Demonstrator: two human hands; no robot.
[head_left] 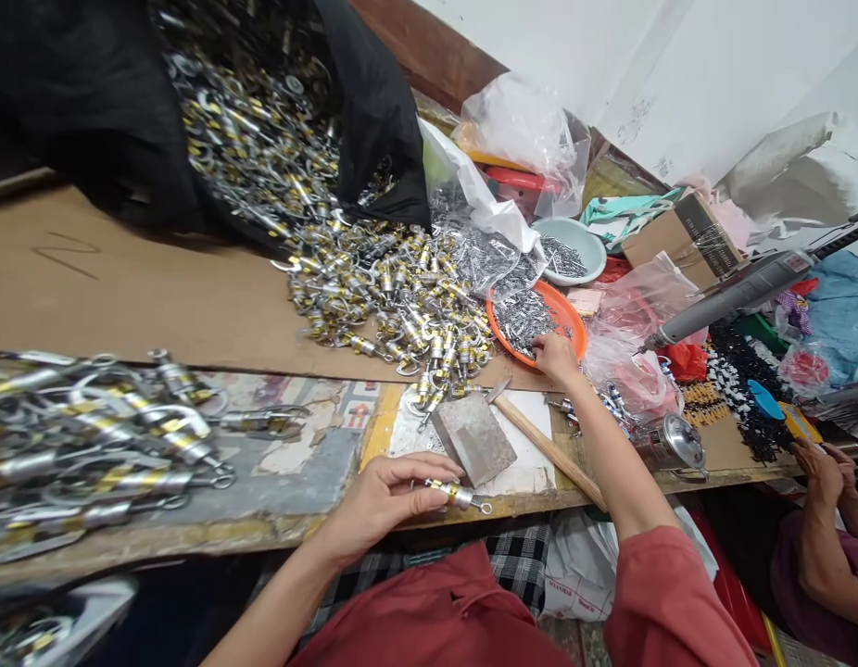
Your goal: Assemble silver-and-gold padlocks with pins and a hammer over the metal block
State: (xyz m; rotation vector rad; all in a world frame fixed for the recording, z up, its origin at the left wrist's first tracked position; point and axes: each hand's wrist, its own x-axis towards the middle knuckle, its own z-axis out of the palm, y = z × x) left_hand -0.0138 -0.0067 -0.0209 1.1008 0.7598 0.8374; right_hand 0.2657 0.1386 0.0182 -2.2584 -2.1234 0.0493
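Note:
My left hand (401, 493) is closed on a small silver metal fitting with a yellow band and a ring end (457, 493), held between thumb and fingers over the table's front edge. My right hand (558, 358) reaches into an orange plate (577, 324), its fingertips bunched among small metal pins (523, 320). Whatever those fingertips grip is too small to make out. Just beyond my left hand lies a grey metal block (474, 440). A hammer with a wooden handle (547, 449) rests between my hands, its head near the block.
A large heap of similar fittings (394, 287) spills from a black bag (380, 111); more fittings (102, 435) lie at left. A pale bowl (587, 248) holds more pins. At right are a metal canister (669, 443), a hanging grey power screwdriver (727, 296) and another person's hands (822, 472).

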